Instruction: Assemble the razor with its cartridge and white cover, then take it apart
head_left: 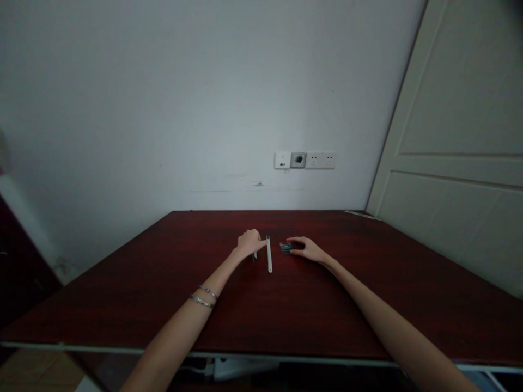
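My left hand (247,243) rests low over the table, its fingers curled and the thumb stretched right, close to the top of a slim white stick. Under its palm the end of a thin dark-and-pale object (254,256) sticks out; the rest is hidden. The slim white stick (269,258), dark at its far end, lies lengthwise between my hands. On the right, the thumb and fingers of my right hand (308,250) are around the right end of a small clear case (285,247) with something green inside. The case appears to lie on the table.
The dark red wooden table (294,310) reaches back to a white wall (204,109) with sockets (321,160). A pale panelled door (457,141) stands along the right side. Below the front edge, a white object (241,368) shows, partly hidden.
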### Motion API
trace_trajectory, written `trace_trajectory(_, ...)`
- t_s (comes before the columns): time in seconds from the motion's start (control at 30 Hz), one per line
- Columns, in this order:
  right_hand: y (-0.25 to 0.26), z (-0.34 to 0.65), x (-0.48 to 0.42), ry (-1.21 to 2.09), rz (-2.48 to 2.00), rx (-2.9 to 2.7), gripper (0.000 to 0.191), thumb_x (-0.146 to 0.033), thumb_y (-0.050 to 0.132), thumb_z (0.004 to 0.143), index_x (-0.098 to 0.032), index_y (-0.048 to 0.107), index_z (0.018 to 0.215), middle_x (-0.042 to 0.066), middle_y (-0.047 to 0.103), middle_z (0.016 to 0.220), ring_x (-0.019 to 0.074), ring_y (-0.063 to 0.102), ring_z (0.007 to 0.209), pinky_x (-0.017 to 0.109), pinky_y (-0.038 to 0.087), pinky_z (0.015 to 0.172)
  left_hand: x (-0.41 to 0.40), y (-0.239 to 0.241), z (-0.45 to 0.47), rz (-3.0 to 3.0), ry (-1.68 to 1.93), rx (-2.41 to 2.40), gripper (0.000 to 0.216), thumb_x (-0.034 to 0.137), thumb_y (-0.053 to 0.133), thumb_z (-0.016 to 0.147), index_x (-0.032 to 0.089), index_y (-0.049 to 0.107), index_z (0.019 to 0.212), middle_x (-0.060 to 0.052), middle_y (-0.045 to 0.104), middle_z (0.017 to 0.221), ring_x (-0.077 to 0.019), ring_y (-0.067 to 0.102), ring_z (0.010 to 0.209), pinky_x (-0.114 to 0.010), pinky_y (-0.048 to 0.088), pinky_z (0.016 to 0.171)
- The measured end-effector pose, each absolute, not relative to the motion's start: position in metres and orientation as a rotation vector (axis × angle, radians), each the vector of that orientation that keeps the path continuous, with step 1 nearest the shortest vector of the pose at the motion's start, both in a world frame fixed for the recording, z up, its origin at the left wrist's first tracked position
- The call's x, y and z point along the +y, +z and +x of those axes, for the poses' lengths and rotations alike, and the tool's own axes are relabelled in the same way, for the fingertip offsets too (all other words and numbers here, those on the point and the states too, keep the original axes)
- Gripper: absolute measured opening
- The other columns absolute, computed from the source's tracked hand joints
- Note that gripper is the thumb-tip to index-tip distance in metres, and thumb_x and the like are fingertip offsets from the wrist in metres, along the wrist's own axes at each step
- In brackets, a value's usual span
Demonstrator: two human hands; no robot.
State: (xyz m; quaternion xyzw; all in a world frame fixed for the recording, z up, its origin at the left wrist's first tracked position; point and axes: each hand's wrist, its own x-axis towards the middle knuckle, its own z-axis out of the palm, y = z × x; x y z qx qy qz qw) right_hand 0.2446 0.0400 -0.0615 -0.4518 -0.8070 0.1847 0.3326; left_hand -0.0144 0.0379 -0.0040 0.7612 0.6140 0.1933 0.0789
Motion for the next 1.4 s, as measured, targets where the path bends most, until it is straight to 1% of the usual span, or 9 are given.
trace_trajectory(0.1, -0.062, 0.245, 0.042, 0.514, -1.171, -2.115, 0.043, -0.031, 0.066, 0.068, -0.021, 0.062, 0.110, 0.007, 0.062, 0.114, 0.0248, 0.055, 0.106, 0.043, 0.037, 0.097, 0.021, -0.007, 0.006, 2.349, 0.431, 1.894, 0.042, 0.055, 0.056, 0.069, 0.015, 0.068, 0.076, -0.017, 0.068, 0.087, -0.0307, 0.063, 0.088, -0.037, 0.046, 0.073)
trace_trajectory(0.2, -0.062, 0.246, 0.043, 0.541, -1.168, -2.120, 0.043, -0.030, 0.066, 0.067, -0.020, 0.063, 0.109, 0.007, 0.063, 0.113, 0.0245, 0.055, 0.105, 0.043, 0.037, 0.097, 0.010, -0.011, 0.017, 2.421, 0.335, 1.880, 0.041, 0.052, 0.055, 0.070, 0.014, 0.067, 0.082, -0.019, 0.067, 0.090, -0.0333, 0.062, 0.091, -0.039, 0.046, 0.074)
trace_trajectory(0.43, -0.059, 0.244, 0.043, 0.565, -1.131, -2.124, 0.043, -0.030, 0.067, 0.067, -0.022, 0.063, 0.110, 0.006, 0.062, 0.115, 0.0248, 0.055, 0.108, 0.044, 0.036, 0.099, 0.005, -0.017, 0.027, 2.401, 0.287, 1.890, 0.029, 0.035, 0.051, 0.074, 0.014, 0.065, 0.088, -0.018, 0.066, 0.092, -0.0306, 0.062, 0.092, -0.036, 0.047, 0.075)
trace_trajectory(0.63, -0.059, 0.243, 0.041, 0.600, -1.077, -2.124, 0.052, -0.029, 0.066, 0.068, -0.020, 0.057, 0.118, 0.008, 0.059, 0.119, 0.0232, 0.054, 0.109, 0.041, 0.037, 0.099, 0.006, -0.021, 0.029, 2.407, 0.290, 1.895, 0.032, 0.037, 0.050, 0.075, 0.014, 0.065, 0.090, -0.017, 0.066, 0.095, -0.0306, 0.061, 0.094, -0.037, 0.046, 0.075)
trace_trajectory(0.8, -0.060, 0.242, 0.040, 0.588, -1.099, -2.113, 0.053, -0.029, 0.067, 0.067, -0.021, 0.057, 0.118, 0.008, 0.060, 0.117, 0.0249, 0.054, 0.109, 0.043, 0.036, 0.099, 0.007, -0.012, 0.025, 2.404, 0.408, 1.940, 0.040, 0.047, 0.047, 0.078, 0.013, 0.066, 0.089, -0.018, 0.066, 0.093, -0.0311, 0.061, 0.094, -0.036, 0.045, 0.076)
trace_trajectory(0.93, -0.059, 0.241, 0.040, 0.616, -1.078, -2.114, 0.054, -0.028, 0.067, 0.066, -0.019, 0.056, 0.119, 0.007, 0.063, 0.112, 0.0242, 0.057, 0.105, 0.042, 0.039, 0.096, 0.018, 0.003, 0.007, 2.288, 0.623, 2.025, 0.044, 0.050, 0.041, 0.082, 0.016, 0.068, 0.079, -0.014, 0.067, 0.089, -0.0269, 0.061, 0.092, -0.032, 0.043, 0.075)
trace_trajectory(1.03, -0.058, 0.241, 0.040, 0.600, -1.078, -2.106, 0.054, -0.031, 0.068, 0.066, -0.019, 0.056, 0.117, 0.007, 0.064, 0.109, 0.0239, 0.058, 0.102, 0.042, 0.039, 0.096, 0.032, 0.011, -0.015, 2.177, 0.807, 2.082, 0.046, 0.051, 0.037, 0.083, 0.018, 0.067, 0.074, -0.012, 0.067, 0.087, -0.0265, 0.061, 0.090, -0.032, 0.043, 0.073)
trace_trajectory(1.2, -0.060, 0.242, 0.041, 0.560, -1.085, -2.123, 0.058, -0.036, 0.069, 0.066, -0.019, 0.055, 0.119, 0.007, 0.064, 0.106, 0.0236, 0.057, 0.102, 0.042, 0.038, 0.096, 0.059, 0.007, -0.055, 1.876, 0.928, 2.172, 0.044, 0.050, 0.037, 0.083, 0.018, 0.066, 0.077, -0.013, 0.067, 0.090, -0.0270, 0.061, 0.091, -0.031, 0.042, 0.072)
trace_trajectory(1.4, -0.068, 0.244, 0.047, 0.594, -1.133, -2.068, 0.079, -0.042, 0.070, 0.064, -0.024, 0.037, 0.134, 0.006, 0.061, 0.112, 0.0220, 0.055, 0.105, 0.040, 0.037, 0.097, 0.075, -0.016, -0.079, 1.860, 0.799, 2.157, 0.036, 0.041, 0.041, 0.082, 0.015, 0.061, 0.097, -0.015, 0.063, 0.105, -0.0251, 0.058, 0.098, -0.030, 0.042, 0.078)
